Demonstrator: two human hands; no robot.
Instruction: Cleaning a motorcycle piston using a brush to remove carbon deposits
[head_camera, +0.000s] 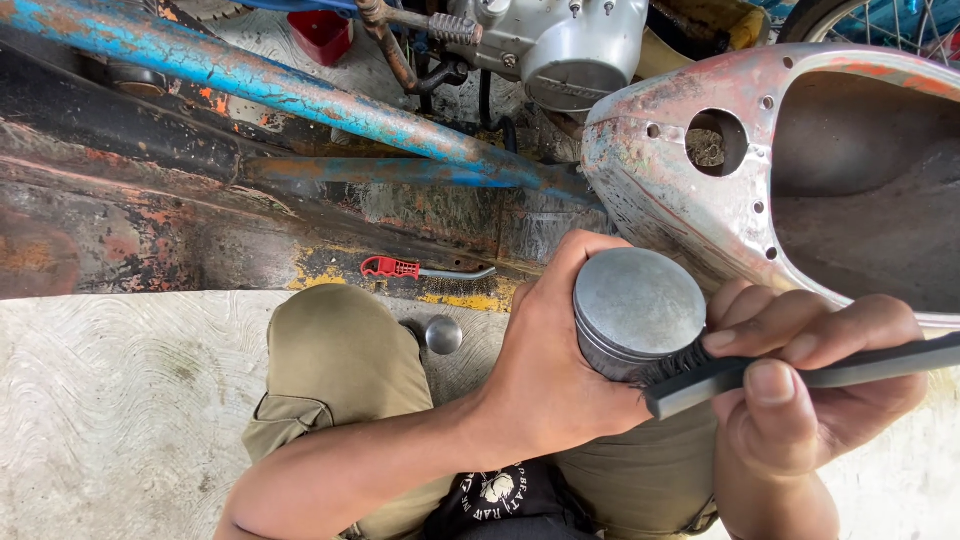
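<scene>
Left hand (550, 370) is clamped around a grey metal cylinder (637, 310), flat top facing up, held above the knee (340, 360). Right hand (800, 380) is closed on a black brush (800, 370), bristles touching the cylinder's lower side just right of the left grip. The top face appears clean and bare; the side under the bristles is mostly hidden, condition undetermined. A red-handled tool (415, 268) lies on the floor beyond the left grip, untouched.
</scene>
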